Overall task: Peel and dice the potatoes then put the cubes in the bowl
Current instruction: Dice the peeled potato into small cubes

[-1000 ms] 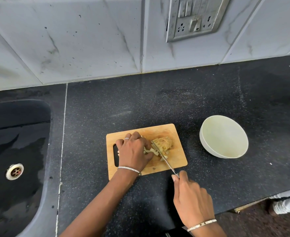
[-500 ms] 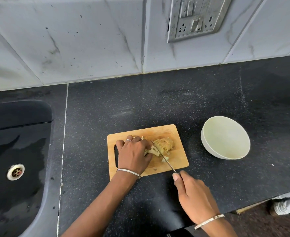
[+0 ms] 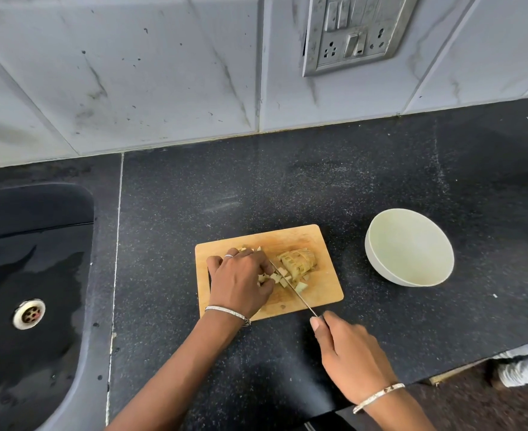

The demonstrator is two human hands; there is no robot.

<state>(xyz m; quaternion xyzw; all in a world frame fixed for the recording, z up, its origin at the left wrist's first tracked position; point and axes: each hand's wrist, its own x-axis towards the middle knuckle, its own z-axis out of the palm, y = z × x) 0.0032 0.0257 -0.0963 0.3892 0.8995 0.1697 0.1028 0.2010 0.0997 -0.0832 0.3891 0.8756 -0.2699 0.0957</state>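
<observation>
Dark speckled stone forms the surface, with a black sink let into its left end. The white bowl stands empty to the right of the wooden cutting board, apart from it. My left hand rests on the board. My right hand, near the front edge of the surface, grips the knife by its handle. The scored potato piece sits on the board's right half. The blade lies slantwise between it and the potato cubes, which my curled left fingers hold.

Hazard: the edge runs just beside my left thumb, and a sideways slip would likely nick it.

Hazard: loose cubes may scatter off the board during transfer to the bowl.
</observation>
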